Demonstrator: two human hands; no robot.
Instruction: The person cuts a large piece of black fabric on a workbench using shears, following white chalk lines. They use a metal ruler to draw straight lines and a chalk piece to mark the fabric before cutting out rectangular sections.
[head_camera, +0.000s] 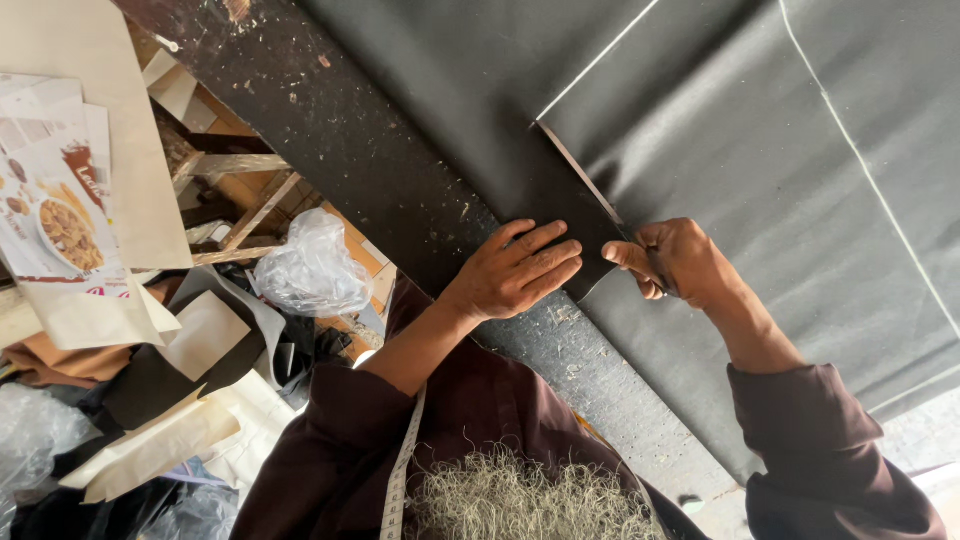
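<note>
The black fabric (700, 150) lies spread over the dark worktable (340, 130), chalk lines (850, 140) crossing it. A cut runs from the near edge up and to the left, away from the right hand (675, 262), which is closed round scissors (585, 185) whose blades point along that line. The left hand (515, 270) lies flat, fingers spread, just left of the cut, pinning the cloth. Uncut fabric stretches far and right; clutter lies left.

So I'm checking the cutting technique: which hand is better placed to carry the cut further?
Probably the right hand: it grips the scissors in the black fabric. The left hand lies flat, pinning it.
</note>
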